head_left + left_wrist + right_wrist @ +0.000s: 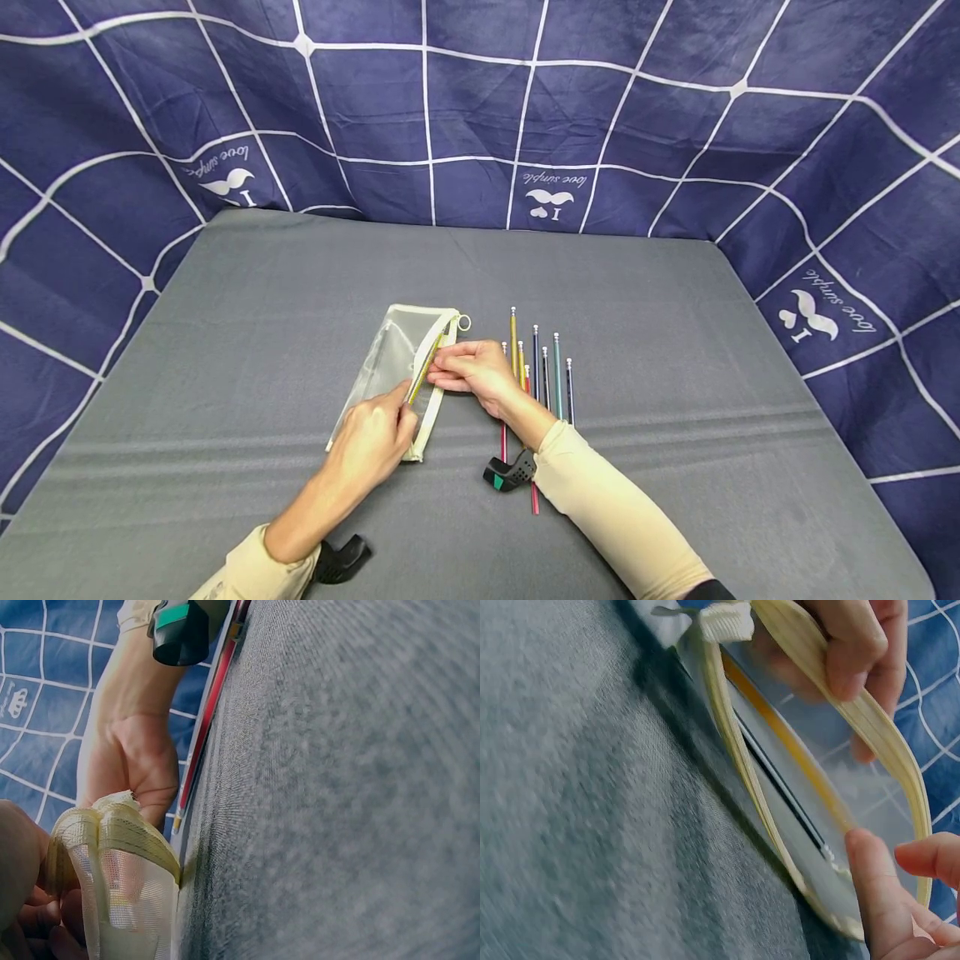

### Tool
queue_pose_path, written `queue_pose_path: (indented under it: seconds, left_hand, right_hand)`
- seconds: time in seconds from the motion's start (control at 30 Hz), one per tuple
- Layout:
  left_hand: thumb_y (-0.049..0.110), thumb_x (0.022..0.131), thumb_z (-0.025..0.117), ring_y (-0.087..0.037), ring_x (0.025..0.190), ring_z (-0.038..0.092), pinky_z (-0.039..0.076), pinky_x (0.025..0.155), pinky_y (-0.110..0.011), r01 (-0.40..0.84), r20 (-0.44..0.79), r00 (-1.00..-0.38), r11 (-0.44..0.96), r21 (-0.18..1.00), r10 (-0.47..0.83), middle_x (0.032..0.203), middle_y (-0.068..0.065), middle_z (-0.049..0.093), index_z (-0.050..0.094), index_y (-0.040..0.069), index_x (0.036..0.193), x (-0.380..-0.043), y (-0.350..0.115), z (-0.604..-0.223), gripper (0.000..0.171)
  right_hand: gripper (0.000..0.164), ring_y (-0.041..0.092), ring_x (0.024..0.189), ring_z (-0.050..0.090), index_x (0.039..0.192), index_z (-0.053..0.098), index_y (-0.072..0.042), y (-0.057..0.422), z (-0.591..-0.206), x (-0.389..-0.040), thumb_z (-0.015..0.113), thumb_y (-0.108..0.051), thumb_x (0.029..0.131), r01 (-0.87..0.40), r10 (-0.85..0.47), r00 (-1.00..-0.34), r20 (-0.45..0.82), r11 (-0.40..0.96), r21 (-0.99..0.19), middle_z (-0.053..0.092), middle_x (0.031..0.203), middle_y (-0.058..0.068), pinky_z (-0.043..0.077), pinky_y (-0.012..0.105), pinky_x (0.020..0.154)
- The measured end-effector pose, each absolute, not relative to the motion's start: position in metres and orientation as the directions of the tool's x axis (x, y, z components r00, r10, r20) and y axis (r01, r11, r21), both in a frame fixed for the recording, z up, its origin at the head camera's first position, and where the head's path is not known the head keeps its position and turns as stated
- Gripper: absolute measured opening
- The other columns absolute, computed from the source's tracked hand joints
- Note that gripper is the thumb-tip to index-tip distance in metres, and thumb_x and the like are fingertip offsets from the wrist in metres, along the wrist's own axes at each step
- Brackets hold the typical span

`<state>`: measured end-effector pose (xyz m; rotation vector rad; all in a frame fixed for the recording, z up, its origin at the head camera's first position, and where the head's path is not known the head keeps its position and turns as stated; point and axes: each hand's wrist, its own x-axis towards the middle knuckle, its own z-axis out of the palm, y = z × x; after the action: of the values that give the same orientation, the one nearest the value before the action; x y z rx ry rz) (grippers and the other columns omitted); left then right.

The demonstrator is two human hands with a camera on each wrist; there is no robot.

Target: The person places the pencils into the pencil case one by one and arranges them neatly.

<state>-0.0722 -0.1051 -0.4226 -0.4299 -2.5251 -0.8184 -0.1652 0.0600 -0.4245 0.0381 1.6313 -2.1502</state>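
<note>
A pale mesh pouch is set on the grey worktop, left of a loose row of pencils. One edge of its opening is pinched by the left hand, its grip closed with thumb and fingers on either side. Inside, a yellow pencil and a dark pencil are held. The yellow one's end is touched by the right hand, index finger extended, thumb parted from it.
</note>
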Motion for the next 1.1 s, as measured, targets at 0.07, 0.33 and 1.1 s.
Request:
queue_pose_path:
  seconds: [0.07, 0.33, 1.1]
  left_hand:
    - [-0.001, 0.078, 0.057, -0.04, 0.068, 0.068, 0.05, 0.058, -0.05, 0.42, 0.506, -0.849, 0.775, 0.471, 0.153, 0.08, -0.018, 0.071, 0.069, -0.008, 0.109, -0.072, -0.105, -0.422, 0.035]
    - [-0.001, 0.078, 0.059, -0.038, 0.067, 0.068, 0.051, 0.057, -0.048, 0.427, 0.513, -0.844, 0.775, 0.466, 0.156, 0.079, -0.018, 0.07, 0.069, -0.009, 0.109, -0.072, -0.105, -0.422, 0.033]
    - [-0.001, 0.078, 0.058, -0.037, 0.067, 0.068, 0.051, 0.058, -0.048, 0.43, 0.517, -0.842, 0.773, 0.466, 0.156, 0.079, -0.017, 0.07, 0.069, -0.009, 0.109, -0.073, -0.105, -0.423, 0.033]
  right_hand:
    - [0.026, 0.019, 0.072, 0.072, 0.114, 0.056, 0.023, 0.059, -0.424, -0.164, 0.057, 0.013, 0.09, 0.354, -0.34, -0.901, -0.27, -0.213, -0.911, 0.069, 0.083, 0.018, 0.056, 0.031, 0.073]
    - [0.03, 0.019, 0.073, 0.072, 0.117, 0.054, 0.024, 0.062, -0.421, -0.161, 0.057, 0.011, 0.09, 0.339, -0.371, -0.895, -0.247, -0.209, -0.917, 0.07, 0.086, 0.021, 0.056, 0.031, 0.075]
    - [0.036, 0.017, 0.071, 0.072, 0.12, 0.052, 0.025, 0.08, -0.409, -0.153, 0.06, 0.01, 0.089, 0.319, -0.353, -0.904, -0.242, -0.179, -0.931, 0.07, 0.081, 0.012, 0.057, 0.03, 0.072]
